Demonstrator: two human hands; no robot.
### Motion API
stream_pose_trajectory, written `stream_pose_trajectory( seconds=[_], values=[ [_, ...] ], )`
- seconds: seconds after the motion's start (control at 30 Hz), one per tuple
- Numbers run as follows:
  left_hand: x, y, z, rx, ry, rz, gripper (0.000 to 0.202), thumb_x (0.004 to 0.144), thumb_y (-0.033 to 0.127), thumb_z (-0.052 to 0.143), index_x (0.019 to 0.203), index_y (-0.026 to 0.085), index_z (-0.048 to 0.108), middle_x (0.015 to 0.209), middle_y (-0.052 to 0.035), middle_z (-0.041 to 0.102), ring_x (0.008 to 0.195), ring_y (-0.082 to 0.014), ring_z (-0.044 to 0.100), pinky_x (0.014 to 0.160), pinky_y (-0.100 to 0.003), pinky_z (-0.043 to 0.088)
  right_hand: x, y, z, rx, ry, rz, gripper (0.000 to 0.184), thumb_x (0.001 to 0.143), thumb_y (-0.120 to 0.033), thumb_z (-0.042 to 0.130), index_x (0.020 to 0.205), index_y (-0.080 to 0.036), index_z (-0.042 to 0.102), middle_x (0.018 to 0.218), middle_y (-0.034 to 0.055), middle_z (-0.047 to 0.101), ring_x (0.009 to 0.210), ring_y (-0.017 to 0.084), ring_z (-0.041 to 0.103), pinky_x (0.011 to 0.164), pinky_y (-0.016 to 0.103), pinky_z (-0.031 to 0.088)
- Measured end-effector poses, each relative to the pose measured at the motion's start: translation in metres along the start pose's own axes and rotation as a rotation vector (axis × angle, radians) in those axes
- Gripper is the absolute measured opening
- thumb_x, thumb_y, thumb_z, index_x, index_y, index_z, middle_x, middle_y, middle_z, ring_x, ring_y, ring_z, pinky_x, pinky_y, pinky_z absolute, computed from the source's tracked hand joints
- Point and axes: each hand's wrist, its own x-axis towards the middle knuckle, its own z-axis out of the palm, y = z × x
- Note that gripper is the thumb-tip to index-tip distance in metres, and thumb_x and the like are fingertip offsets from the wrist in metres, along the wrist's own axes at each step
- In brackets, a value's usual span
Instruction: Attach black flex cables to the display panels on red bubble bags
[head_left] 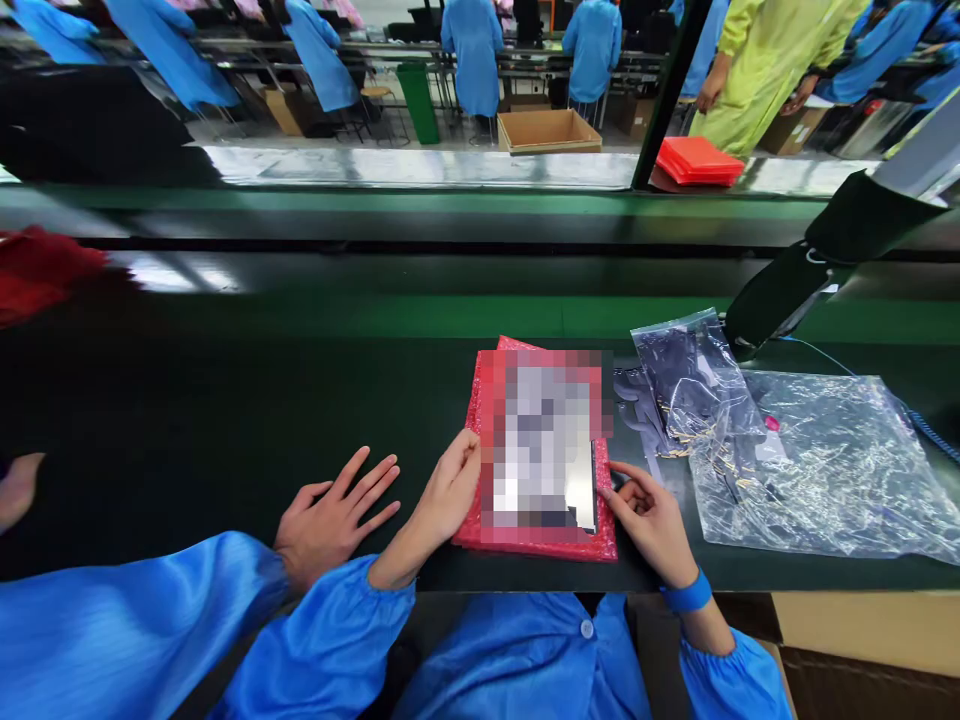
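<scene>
A flat grey panel (581, 495) lies on a red bubble-wrap sheet (540, 545) on the dark green work table (225, 400) in front of me. My left hand (450, 490) rests at the sheet's left edge, its fingers curled against the panel's side. At the panel's lower right corner, my right hand (652, 520) has its fingers bent and pinched on the edge. A blue band circles my right wrist. Both sleeves are blue.
A co-worker's hand (334, 515) lies flat and spread just left of mine; another hand (16, 487) shows at the far left. Right of the panel lie a small zip bag of dark parts (697, 385) and a large clear bag (825, 470). A black device (780, 295) leans at right.
</scene>
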Motion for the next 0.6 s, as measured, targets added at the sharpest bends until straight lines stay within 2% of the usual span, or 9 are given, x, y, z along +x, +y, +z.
stream_pose_trajectory(
  seconds=[0.03, 0.1, 0.17, 0.2, 0.23, 0.3, 0.37, 0.47, 0.6],
  values=[
    [0.001, 0.0, 0.0, 0.04, 0.103, 0.013, 0.06, 0.103, 0.034, 0.024, 0.16, 0.031, 0.042, 0.167, -0.0052, 0.029, 0.155, -0.0213, 0.033, 0.128, -0.053, 0.031, -0.001, -0.002, 0.0, -0.002, 0.005, -0.006, 0.085, 0.076, -0.069, 0.074, 0.128, -0.004, 0.064, 0.067, 0.0003, 0.053, 0.061, 0.012, 0.049, 0.06, 0.027, 0.042],
    [0.005, -0.002, 0.003, 0.181, 0.507, 0.067, 0.058, 0.095, 0.04, 0.037, 0.151, 0.039, 0.052, 0.156, -0.0005, 0.05, 0.145, -0.0232, 0.05, 0.108, -0.052, 0.054, -0.002, -0.006, -0.001, -0.006, 0.021, -0.013, 0.082, 0.076, -0.069, 0.072, 0.125, -0.004, 0.065, 0.065, 0.0002, 0.052, 0.059, 0.011, 0.047, 0.058, 0.026, 0.04],
    [0.01, -0.007, 0.015, 0.363, 0.894, 0.119, 0.06, 0.086, 0.044, 0.046, 0.145, 0.041, 0.055, 0.146, 0.0024, 0.061, 0.143, -0.0263, 0.053, 0.095, -0.049, 0.061, -0.004, -0.007, -0.001, -0.001, 0.037, -0.017, 0.079, 0.078, -0.069, 0.072, 0.123, -0.004, 0.065, 0.064, 0.0001, 0.051, 0.057, 0.011, 0.046, 0.056, 0.026, 0.039],
    [0.013, -0.012, 0.024, 0.45, 1.002, 0.134, 0.061, 0.084, 0.045, 0.047, 0.145, 0.04, 0.054, 0.144, 0.0027, 0.062, 0.146, -0.0272, 0.05, 0.1, -0.051, 0.059, -0.004, -0.007, -0.002, 0.006, 0.044, -0.018, 0.077, 0.078, -0.068, 0.071, 0.122, -0.005, 0.065, 0.064, -0.0001, 0.05, 0.057, 0.011, 0.046, 0.055, 0.025, 0.039],
    [0.015, -0.018, 0.034, 0.527, 1.037, 0.142, 0.061, 0.084, 0.045, 0.048, 0.145, 0.039, 0.053, 0.144, 0.0026, 0.062, 0.148, -0.0275, 0.047, 0.11, -0.052, 0.052, -0.005, -0.006, -0.002, 0.015, 0.05, -0.018, 0.075, 0.079, -0.067, 0.072, 0.121, -0.005, 0.065, 0.064, -0.0003, 0.05, 0.057, 0.011, 0.045, 0.055, 0.025, 0.039],
    [0.019, -0.031, 0.053, 0.663, 0.995, 0.168, 0.057, 0.087, 0.047, 0.049, 0.143, 0.037, 0.053, 0.144, 0.0017, 0.062, 0.146, -0.0287, 0.049, 0.127, -0.054, 0.033, -0.005, -0.003, -0.004, 0.028, 0.061, -0.019, 0.073, 0.08, -0.067, 0.072, 0.121, -0.006, 0.066, 0.063, -0.0006, 0.049, 0.057, 0.011, 0.045, 0.055, 0.025, 0.039],
    [0.028, -0.043, 0.066, 0.818, 0.958, 0.27, 0.054, 0.09, 0.054, 0.049, 0.139, 0.032, 0.055, 0.139, -0.001, 0.064, 0.142, -0.0305, 0.052, 0.13, -0.057, 0.025, -0.005, -0.001, -0.006, 0.023, 0.072, -0.021, 0.071, 0.081, -0.067, 0.072, 0.12, -0.007, 0.066, 0.063, -0.0006, 0.048, 0.057, 0.011, 0.046, 0.056, 0.025, 0.039],
    [0.069, -0.05, 0.071, 0.993, 0.901, 0.45, 0.053, 0.092, 0.055, 0.054, 0.13, 0.019, 0.06, 0.129, -0.0085, 0.066, 0.137, -0.0297, 0.054, 0.12, -0.057, 0.037, -0.004, 0.0, -0.008, 0.013, 0.098, -0.017, 0.07, 0.081, -0.066, 0.071, 0.118, -0.007, 0.067, 0.063, -0.0004, 0.049, 0.057, 0.011, 0.047, 0.056, 0.026, 0.041],
    [0.173, -0.031, 0.063, 1.044, 0.847, 0.495, 0.047, 0.096, 0.045, 0.064, 0.126, 0.01, 0.06, 0.126, -0.0144, 0.063, 0.117, -0.0234, 0.061, 0.103, -0.048, 0.053, -0.007, -0.002, -0.008, 0.032, 0.134, -0.007, 0.066, 0.08, -0.063, 0.073, 0.117, -0.008, 0.068, 0.062, -0.0009, 0.049, 0.055, 0.011, 0.049, 0.055, 0.025, 0.043]
  ],
)
